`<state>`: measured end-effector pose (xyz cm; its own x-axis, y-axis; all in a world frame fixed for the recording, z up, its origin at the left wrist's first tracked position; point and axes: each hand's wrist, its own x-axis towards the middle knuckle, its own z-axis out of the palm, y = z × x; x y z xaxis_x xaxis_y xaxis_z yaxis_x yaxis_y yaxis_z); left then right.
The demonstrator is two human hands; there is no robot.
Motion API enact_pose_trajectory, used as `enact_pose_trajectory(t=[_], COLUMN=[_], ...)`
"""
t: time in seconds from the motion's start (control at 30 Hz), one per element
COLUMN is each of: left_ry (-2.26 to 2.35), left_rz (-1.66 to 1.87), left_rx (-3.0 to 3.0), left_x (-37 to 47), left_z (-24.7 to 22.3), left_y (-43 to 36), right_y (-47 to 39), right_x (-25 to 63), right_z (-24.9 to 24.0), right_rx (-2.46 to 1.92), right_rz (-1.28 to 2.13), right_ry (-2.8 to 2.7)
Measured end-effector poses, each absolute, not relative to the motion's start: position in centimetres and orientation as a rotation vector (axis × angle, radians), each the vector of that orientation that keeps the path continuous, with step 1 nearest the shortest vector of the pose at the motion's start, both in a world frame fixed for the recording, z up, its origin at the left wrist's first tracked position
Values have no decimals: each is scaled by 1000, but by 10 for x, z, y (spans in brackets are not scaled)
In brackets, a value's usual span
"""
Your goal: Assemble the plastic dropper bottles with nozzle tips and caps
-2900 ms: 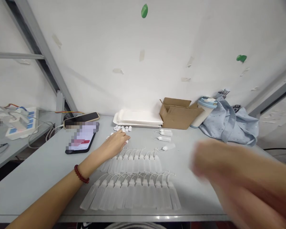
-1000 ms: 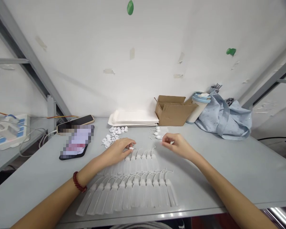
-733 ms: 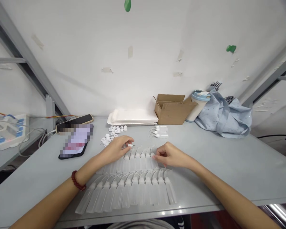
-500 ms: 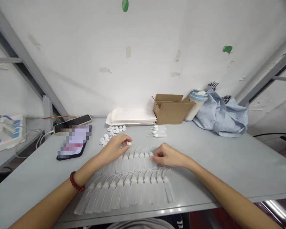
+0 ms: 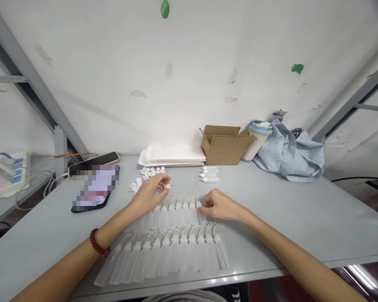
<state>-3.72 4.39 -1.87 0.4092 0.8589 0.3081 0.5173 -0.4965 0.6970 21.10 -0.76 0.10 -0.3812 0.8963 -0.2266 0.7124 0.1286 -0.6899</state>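
My left hand [image 5: 149, 193] pinches a small white needle cap [image 5: 167, 186] between thumb and fingers, its thin tip pointing right. Curled closed, my right hand [image 5: 223, 205] has its fingertips on the rightmost clear plastic bottle [image 5: 202, 218] of the back row. That bottle lies on the table, partly covered by the fingers. A second row of clear bottles [image 5: 174, 256] with white necks and thin curved tails lies nearer the front edge. Loose white caps [image 5: 137, 184] are heaped beyond my left hand. Several small bottles with fine tips [image 5: 211, 178] lie behind, between the hands.
White flat packs [image 5: 176, 155] and an open cardboard box [image 5: 223, 151] stand along the wall. Right of them are a cup with a blue lid [image 5: 256, 140] and a light blue bag [image 5: 292, 155]. Two phones [image 5: 94, 163] [image 5: 96, 188] lie left, near a power strip [image 5: 9, 176].
My left hand has lifted slightly and turned, still pinching the white needle cap. My right hand stays at the rightmost bottle. The whole view has shifted a little.
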Motion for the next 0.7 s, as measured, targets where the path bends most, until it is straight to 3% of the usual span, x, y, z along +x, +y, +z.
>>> enact_pose_trajectory(t=[0.27,0.7], left_ry=[1191,922], left_rz=[953,786], left_rx=[2072,1808], left_x=[-35,-22], left_z=[-17,20], left_y=[43,10], right_y=[-6,-9], right_x=[212,207], right_z=[-2,-16], right_rx=[-1565,-1196], right_rz=[985,298], right_ry=[-2130,-2005])
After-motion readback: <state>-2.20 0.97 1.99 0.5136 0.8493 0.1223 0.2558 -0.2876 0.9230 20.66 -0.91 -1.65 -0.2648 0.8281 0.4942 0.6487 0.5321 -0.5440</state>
